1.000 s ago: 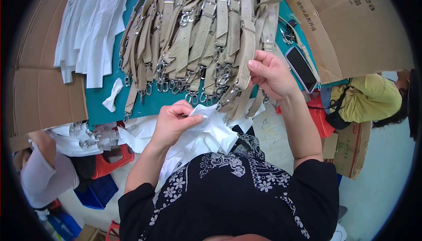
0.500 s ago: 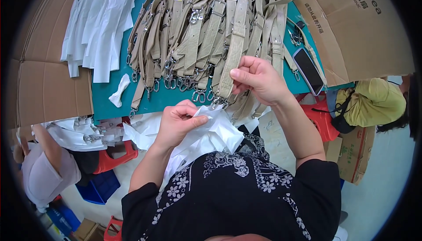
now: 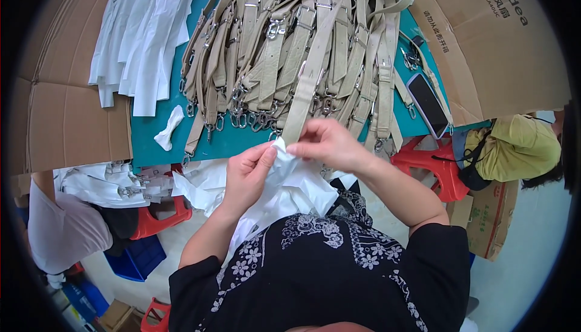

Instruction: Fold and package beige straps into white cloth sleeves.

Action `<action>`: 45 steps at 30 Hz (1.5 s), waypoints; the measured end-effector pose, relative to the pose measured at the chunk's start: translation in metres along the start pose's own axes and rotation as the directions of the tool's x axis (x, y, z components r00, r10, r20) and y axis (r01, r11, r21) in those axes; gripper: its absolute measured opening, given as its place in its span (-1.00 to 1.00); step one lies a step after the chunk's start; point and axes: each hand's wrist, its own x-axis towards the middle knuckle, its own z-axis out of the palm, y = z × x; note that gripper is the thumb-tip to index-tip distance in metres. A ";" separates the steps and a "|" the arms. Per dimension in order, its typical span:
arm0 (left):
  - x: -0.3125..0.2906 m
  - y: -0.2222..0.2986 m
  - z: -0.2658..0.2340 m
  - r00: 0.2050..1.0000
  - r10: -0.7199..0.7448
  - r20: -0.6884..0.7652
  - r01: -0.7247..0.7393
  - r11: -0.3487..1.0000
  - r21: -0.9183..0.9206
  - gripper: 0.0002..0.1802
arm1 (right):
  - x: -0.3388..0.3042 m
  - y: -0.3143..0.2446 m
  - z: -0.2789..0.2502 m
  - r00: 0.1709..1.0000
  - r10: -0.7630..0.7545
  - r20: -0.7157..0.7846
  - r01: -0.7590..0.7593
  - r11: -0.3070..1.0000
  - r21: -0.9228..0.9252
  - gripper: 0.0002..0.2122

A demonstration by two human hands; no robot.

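Note:
A beige strap (image 3: 310,81) runs down from the pile toward me, and its lower end meets a crumpled white wrapping sheet (image 3: 302,193) at the table's near edge. My left hand (image 3: 248,173) pinches the top of that sheet between thumb and fingers. Just to its right, my right hand (image 3: 331,144) is closed at the strap's lower end, its thumb against the sheet's edge. The metal clasp at that end is hidden by the sheet and my fingers.
Many beige straps (image 3: 266,78) with buckles and clasps cover the teal table (image 3: 151,150). White sheets (image 3: 142,41) lie at left, a phone (image 3: 426,103) and keys (image 3: 410,58) at right. Cardboard (image 3: 72,120) flanks both sides. Other people sit by red stools (image 3: 433,165).
My right hand has moved down and left along the strap to its lower end, beside my left hand. The sheet's top edge now covers the clasp.

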 end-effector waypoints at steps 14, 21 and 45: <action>-0.012 0.009 -0.030 0.985 -0.166 -0.047 0.157 0.975 -0.157 -0.72 | 0.021 -0.020 0.018 0.991 0.121 -0.051 -0.112 0.982 0.155 -0.83; -0.024 0.005 -0.045 0.993 -0.037 -0.116 0.035 0.999 -0.019 -0.74 | 0.016 -0.005 0.047 0.970 0.229 0.086 -0.243 0.944 0.225 -0.74; -0.029 -0.008 -0.051 0.966 0.113 -0.233 -0.053 0.967 0.247 -0.85 | 0.022 -0.010 0.037 0.929 -0.207 -0.308 0.249 0.963 0.104 -0.85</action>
